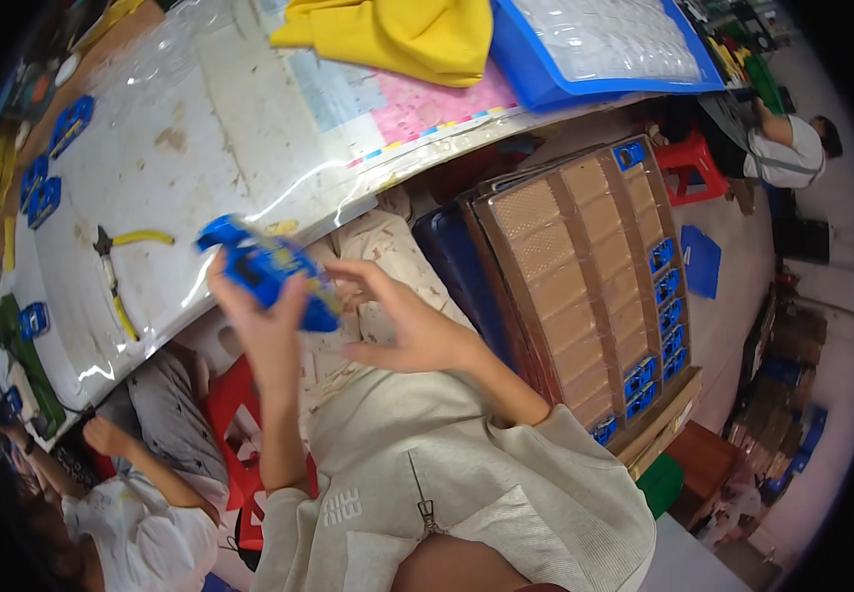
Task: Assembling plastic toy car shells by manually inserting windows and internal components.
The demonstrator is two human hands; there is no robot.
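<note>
My left hand [267,314] is closed around a blue toy car [274,268] with yellow markings, held tilted just past the table's near edge and slightly blurred. My right hand [402,321] is beside the car's right end, its thumb and fingers spread apart with nothing between them. Whether its fingertips touch the car, I cannot tell. To the left on the white table [165,202] lie pliers [111,259] with yellow handles, jaws toward the far side. More blue toy cars [44,200] are along the table's left part.
Beside my right forearm rises a stack of compartment trays [575,286]; the top one holds several blue cars. A blue bin [545,84] and yellow cloth [397,39] are at the table's far side. One co-worker [141,523] sits close left; another [787,148] is far right near a red stool [691,168].
</note>
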